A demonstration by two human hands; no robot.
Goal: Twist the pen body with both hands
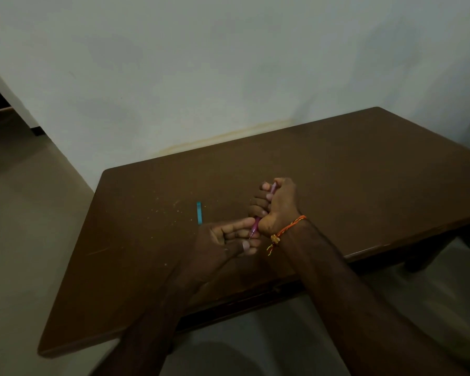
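Gripping a slim pink plastic pen point(258, 219) in a closed fist, the right hand point(278, 206) is held above the middle of the dark brown wooden desk point(364, 172), toward its near edge. Pen: lies along the fist, upper end showing between the fingers at the top, metal tip pointing down toward the person. Left hand point(228, 240): just beside the right, palm turned up, fingers curled toward the pen's tip; thumb and forefinger appear to pinch something at the tip, though the dim light leaves what it is, and the contact itself, uncertain. Right wrist: one braided orange thread bracelet point(288, 229) with a small bead, loose ends hanging.

Item on desk: one short turquoise plastic pen cap point(199, 212), lying flat, left of the hands, near them but apart. Pale crumbs point(163, 210) are scattered further toward the desk's left edge. Behind the far edge stands a pale plastered wall point(228, 63) with a yellowish stain.
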